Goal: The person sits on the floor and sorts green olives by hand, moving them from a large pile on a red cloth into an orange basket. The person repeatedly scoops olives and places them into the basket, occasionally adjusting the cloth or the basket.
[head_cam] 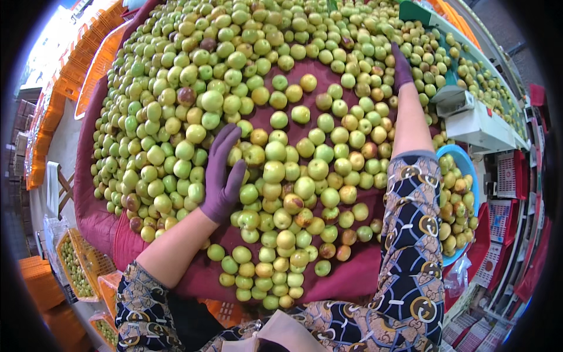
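A broad heap of green jujubes [176, 114], some blotched brown or red, covers a padded maroon cloth [308, 127]. My left hand [223, 176], in a purple glove, rests among them left of the middle. Its fingers point away from me and its thumb is spread, with jujubes lying beside the palm and between thumb and fingers. Farther off on the right, my right hand [401, 66], gloved alike, reaches forward with the fingers extended against jujubes near the green belt. No fruit shows gripped in it, though its palm is hidden.
A white-sided conveyor with a green belt [452, 61] carries jujubes on the right. Below its white box [477, 125] stands a blue basin [473, 176] of jujubes. Orange crates [99, 66] line the left side. Red and white baskets [506, 220] stand at far right.
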A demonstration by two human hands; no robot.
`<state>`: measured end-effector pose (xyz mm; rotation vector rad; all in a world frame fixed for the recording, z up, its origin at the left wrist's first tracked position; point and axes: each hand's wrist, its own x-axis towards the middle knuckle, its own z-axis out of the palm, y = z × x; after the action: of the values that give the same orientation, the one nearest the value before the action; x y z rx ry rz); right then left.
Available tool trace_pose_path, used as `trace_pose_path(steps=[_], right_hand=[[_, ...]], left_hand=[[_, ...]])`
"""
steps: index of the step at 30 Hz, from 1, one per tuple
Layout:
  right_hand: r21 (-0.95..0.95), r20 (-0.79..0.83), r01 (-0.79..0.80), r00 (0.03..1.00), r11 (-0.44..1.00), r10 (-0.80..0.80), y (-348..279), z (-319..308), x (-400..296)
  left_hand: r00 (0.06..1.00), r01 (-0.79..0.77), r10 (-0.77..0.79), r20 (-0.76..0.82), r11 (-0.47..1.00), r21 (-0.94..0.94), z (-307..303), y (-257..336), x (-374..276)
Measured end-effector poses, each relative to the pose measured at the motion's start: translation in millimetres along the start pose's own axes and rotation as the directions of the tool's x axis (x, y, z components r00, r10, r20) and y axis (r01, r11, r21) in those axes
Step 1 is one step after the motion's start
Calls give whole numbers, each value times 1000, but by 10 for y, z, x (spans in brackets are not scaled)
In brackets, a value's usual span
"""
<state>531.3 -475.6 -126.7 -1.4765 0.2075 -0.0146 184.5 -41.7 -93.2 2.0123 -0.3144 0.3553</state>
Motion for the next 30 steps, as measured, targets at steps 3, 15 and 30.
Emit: trace_pose_path(steps=[3,15,30], right_hand=[[-295,55,135,991,946,-124,-55,185,-210],[-499,390,398,897,770,-211,293,841,-1693],[-662,688,723,690,195,-223,-68,633,-4087]], left_hand=[[1000,-14,14,-4,999,-34,14,-18,18],[996,-85,85,-5,991,-105,147,-36,123],[892,-12,-231,388,846,533,-532,334,-724]])
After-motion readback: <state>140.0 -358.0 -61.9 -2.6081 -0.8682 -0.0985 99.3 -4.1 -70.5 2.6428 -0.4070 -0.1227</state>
